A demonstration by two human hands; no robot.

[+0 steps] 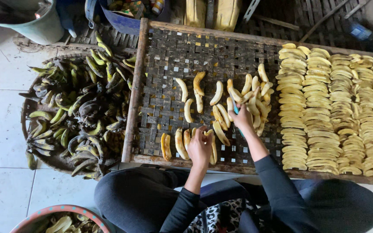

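Note:
My left hand (200, 146) rests on a row of peeled bananas (180, 143) at the near edge of a woven bamboo tray (165, 51), fingers curled over one banana. My right hand (242, 116) grips a small blue-handled tool, likely a knife (236, 108), beside a loose heap of peeled bananas (253, 97). More peeled bananas (197, 92) lie scattered in the middle of the tray. Neat rows of flattened banana slices (333, 112) fill the tray's right half.
A round woven basket (26, 113) at the left holds green and blackened unpeeled bananas (76, 108). A bowl (35, 218) with peels sits at the lower left. A teal bucket (44, 26) and blue container (126, 23) stand behind. White tiled floor (1, 129) lies left.

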